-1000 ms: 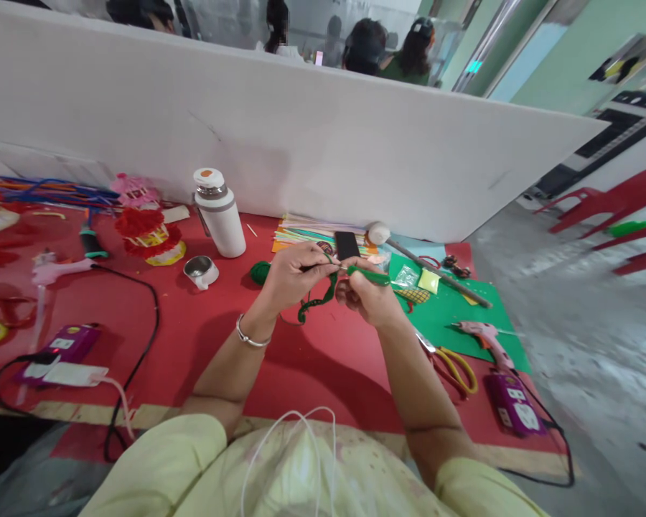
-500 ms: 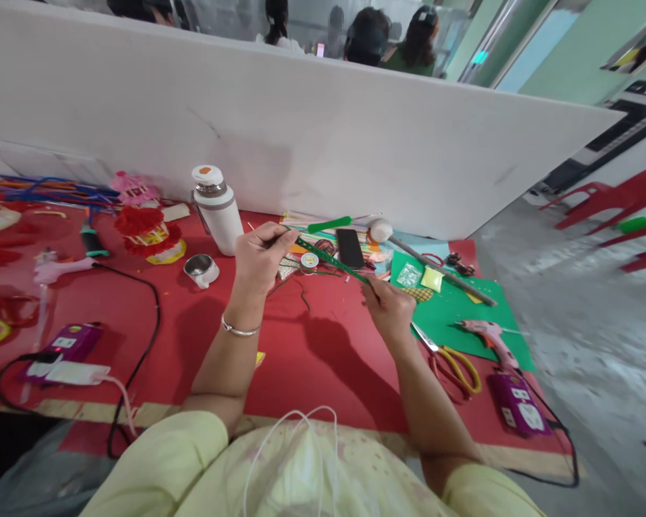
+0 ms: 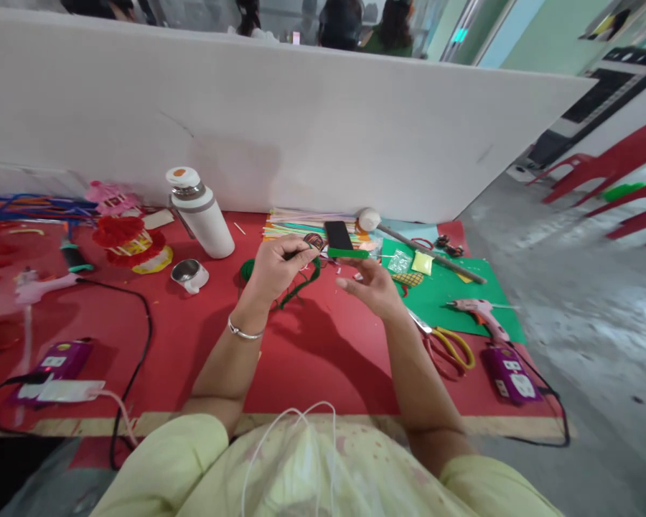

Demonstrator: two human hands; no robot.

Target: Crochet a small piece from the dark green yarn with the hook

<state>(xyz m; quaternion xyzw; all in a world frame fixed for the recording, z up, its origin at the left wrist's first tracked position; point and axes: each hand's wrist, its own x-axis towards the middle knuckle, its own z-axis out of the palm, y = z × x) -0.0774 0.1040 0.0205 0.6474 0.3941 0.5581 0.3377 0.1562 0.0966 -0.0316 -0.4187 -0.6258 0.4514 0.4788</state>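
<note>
My left hand (image 3: 280,267) pinches one end of a dark green knitted strip (image 3: 300,289), which hangs in a loop beneath the fingers. To its right, my right hand (image 3: 374,287) has its thumb and fingers apart, and its fingertips are at a green-handled tool (image 3: 349,253); whether they grip it is unclear. A green yarn ball (image 3: 247,269) lies partly behind my left hand. Just beyond the green handle is a black phone (image 3: 338,235).
A white thermos (image 3: 200,215) and a metal cup (image 3: 189,274) stand left of my hands. Scissors (image 3: 452,348), a glue gun (image 3: 481,316) and a purple power block (image 3: 512,375) lie at the right. A white board (image 3: 312,129) rises behind the red table.
My right hand has let go of the strip and opened near the green-handled tool. The strip, stretched between both hands before, now hangs from my left hand. The view has shifted slightly.
</note>
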